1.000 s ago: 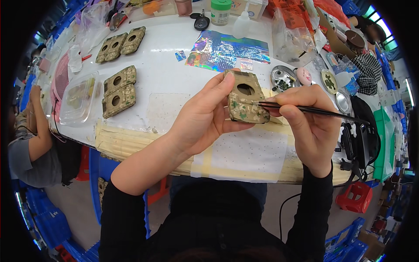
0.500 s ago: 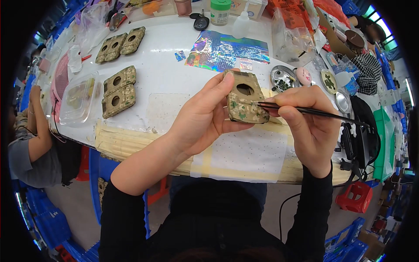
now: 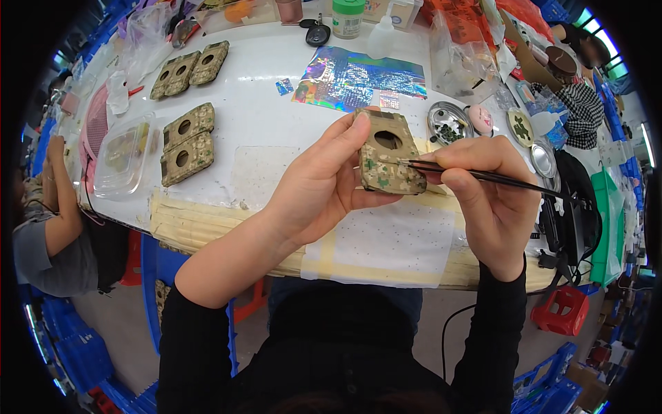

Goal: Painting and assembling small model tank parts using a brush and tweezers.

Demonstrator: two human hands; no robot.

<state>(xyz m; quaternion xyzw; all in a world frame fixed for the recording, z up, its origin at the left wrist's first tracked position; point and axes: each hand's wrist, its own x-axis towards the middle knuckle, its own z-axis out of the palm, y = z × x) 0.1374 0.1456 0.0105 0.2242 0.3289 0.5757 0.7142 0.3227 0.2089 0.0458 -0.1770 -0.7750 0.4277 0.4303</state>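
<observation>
My left hand (image 3: 324, 183) holds a small tan and green camouflage-patterned case (image 3: 387, 153) with a round hole near its top, gripped between thumb and fingers above the white table (image 3: 262, 117). My right hand (image 3: 493, 200) pinches thin black tweezers (image 3: 476, 174); their tip touches the case's face below the hole. Two similar cases (image 3: 186, 143) lie side by side at the left, and several more (image 3: 189, 70) sit in a row at the far left.
A holographic foil sheet (image 3: 358, 79) lies at the back. Small round metal dishes (image 3: 448, 124) with tiny pieces stand to the right. A clear plastic tray (image 3: 123, 153) sits at the left edge. Another person's arm (image 3: 58, 200) is at the far left. Bottles and bags line the back.
</observation>
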